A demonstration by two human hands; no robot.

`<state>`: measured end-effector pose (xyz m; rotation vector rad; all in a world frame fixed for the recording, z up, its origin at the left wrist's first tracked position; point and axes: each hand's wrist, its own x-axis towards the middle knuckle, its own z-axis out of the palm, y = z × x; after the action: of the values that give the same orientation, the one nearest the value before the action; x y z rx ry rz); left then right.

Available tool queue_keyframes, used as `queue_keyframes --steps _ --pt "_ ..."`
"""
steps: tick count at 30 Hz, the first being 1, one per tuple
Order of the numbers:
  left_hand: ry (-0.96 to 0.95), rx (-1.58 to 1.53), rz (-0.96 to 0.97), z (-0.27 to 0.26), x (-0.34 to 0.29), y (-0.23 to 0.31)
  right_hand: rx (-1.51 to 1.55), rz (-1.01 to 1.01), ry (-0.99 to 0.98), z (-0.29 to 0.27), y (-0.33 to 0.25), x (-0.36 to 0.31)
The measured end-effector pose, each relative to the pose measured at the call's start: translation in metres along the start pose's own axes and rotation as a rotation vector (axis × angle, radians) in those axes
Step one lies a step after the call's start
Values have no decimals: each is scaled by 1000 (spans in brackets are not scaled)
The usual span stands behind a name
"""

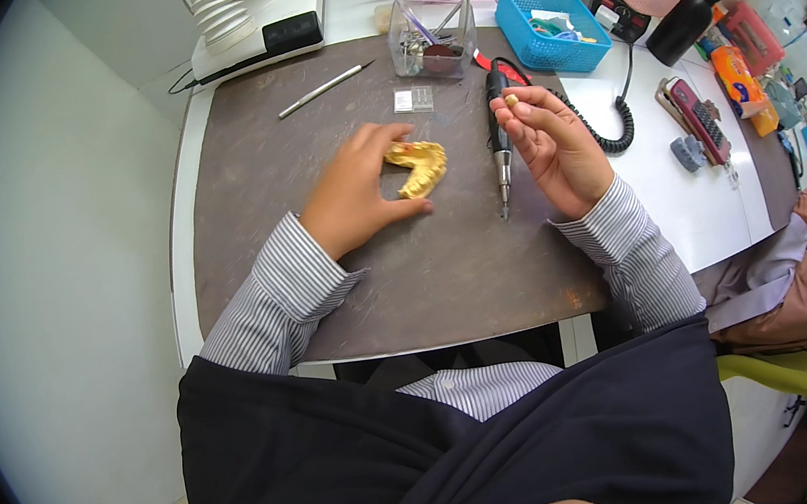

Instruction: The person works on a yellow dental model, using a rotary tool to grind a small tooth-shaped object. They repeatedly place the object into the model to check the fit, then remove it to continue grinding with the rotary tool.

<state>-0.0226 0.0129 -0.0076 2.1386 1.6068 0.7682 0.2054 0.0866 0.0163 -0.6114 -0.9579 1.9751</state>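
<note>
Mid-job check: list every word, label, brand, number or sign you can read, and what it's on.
No text can be quoted from this view.
Small clear case: any marks are too small to read.
Orange packet: print too blurred to quote.
Yellow dental cast: no lettering visible.
Black handpiece: any lettering too small to make out.

Striped grey-white sleeves (272, 288), black draped cloth (288, 458)

I see bright, even light across the brown mat (448, 287), with white glare at upper right. The white table's (659, 195) edges bow inside a black fisheye rim; the left hand (346, 194) seems slightly blurred.
</note>
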Motion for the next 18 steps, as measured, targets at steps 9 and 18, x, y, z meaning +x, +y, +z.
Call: queue_keyframes --steps 9,18 --pt "-46 -592 67 7 -1 21 -502 -179 -130 4 4 -4" --pt "34 -605 192 8 -6 32 -913 -554 -260 14 17 -11"
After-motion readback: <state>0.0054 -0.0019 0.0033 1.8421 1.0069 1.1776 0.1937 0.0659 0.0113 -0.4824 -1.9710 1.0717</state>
